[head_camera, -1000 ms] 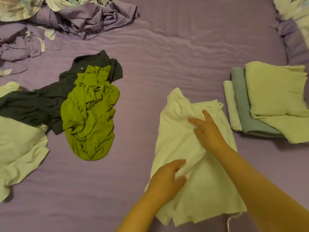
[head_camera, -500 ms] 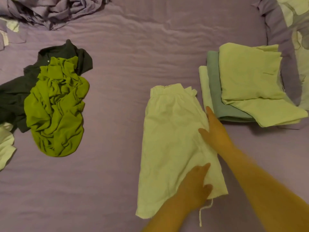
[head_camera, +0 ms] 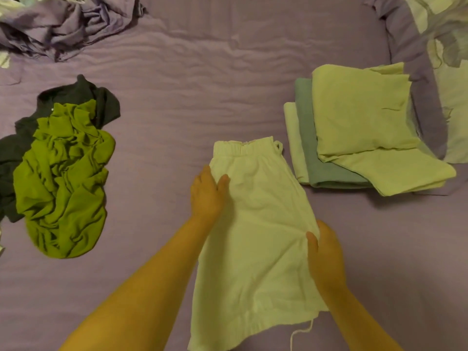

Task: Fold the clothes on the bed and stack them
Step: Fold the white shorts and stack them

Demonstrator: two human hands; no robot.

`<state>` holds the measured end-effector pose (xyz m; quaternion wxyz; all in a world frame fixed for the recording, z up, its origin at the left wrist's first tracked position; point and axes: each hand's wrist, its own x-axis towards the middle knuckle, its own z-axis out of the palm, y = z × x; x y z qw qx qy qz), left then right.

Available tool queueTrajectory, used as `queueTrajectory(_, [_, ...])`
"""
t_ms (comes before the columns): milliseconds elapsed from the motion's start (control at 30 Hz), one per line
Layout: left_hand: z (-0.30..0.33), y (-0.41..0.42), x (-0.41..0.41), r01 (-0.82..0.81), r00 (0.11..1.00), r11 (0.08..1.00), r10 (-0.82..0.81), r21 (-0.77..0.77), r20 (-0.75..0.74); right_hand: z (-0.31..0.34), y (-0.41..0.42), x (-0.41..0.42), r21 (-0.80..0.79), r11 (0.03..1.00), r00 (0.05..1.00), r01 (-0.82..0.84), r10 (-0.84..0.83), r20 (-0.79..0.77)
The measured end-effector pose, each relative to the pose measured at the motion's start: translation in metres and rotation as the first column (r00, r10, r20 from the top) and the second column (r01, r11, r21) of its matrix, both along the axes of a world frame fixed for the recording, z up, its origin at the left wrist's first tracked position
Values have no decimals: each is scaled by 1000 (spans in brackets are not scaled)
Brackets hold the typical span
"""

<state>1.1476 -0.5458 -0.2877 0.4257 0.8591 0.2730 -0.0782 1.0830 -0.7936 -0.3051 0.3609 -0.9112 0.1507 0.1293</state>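
1. nearest the camera lie the pale shorts [head_camera: 255, 239], folded lengthways on the purple bed sheet [head_camera: 202, 72], waistband away from the person and hem toward them, with a loose drawstring [head_camera: 301, 333] trailing off the near right corner.
2. the right hand [head_camera: 325, 254] sits at the shorts' right edge about midway down; the thumb lies on top and the fingers seem tucked under the cloth, so it looks like a pinch on the edge, though the fingertips are hidden.
3. the left hand [head_camera: 207, 196] rests flat on the left edge nearer the waistband, fingers straight and close together, thumb apart on the fabric.
4. half a second ago both hands were on the right side of the shorts, the left near the hem; now the left has crossed to the far-left edge and the right has slid down to grip the side. a second ago the garment was wider and rumpled; it now lies narrower and smoother.
5. my reading: smoothing is done and the hands are set for the next fold, probably hem toward waistband.
6. further right, just beside the shorts, is the stack of folded clothes [head_camera: 359, 127], three layers showing.
7. to the left, well apart, a crumpled green garment [head_camera: 63, 183] lies on a dark garment [head_camera: 76, 95], both unfolded.
8. farthest, top left, a heap of purple bedding [head_camera: 63, 24].
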Motion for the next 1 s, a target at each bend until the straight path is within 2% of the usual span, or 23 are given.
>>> queueTrajectory(67, [-1,0,17,-16,1000,997,17,-72,16,-5,0,-2,-46,999,1000,-3,4,25])
queueTrajectory(167, [-4,-1,38,-114,992,992,110,-62,-60,-2,6,8,34,999,1000,-9,8,14])
queueTrajectory(267, [3,1,43,-277,945,912,202,-301,-256,6,16,19,133,991,996,17,-5,-87])
queueTrajectory(333, [12,12,35,-336,910,807,147,-485,-386,10,18,21,148,987,978,67,-36,-206])
queueTrajectory(367, [17,18,30,-332,911,772,114,-542,-396,10,17,20,146,987,971,60,-24,-236])
queueTrajectory(467, [22,40,10,-324,942,760,204,-563,-266,14,17,16,186,982,980,-23,58,-189])
queueTrajectory(633, [26,69,-35,-389,914,854,404,-345,-30,27,43,36,207,929,923,-306,343,-176])
queueTrajectory(733, [40,91,-51,-416,890,878,446,-237,90,38,59,63,238,846,830,-477,523,-193])
queueTrajectory(800, [48,107,-47,-413,882,888,446,-203,155,46,70,82,237,827,825,-510,548,-139])
queueTrajectory(900, [43,125,-40,-379,891,847,443,-373,101,44,89,100,185,856,861,-482,502,-80])
queueTrajectory(933, [40,124,-42,-383,893,796,448,-469,32,39,93,100,164,861,856,-481,502,-124])
queueTrajectory(1000, [29,114,-55,-456,877,720,465,-523,-125,26,92,94,81,865,841,-495,500,-205])
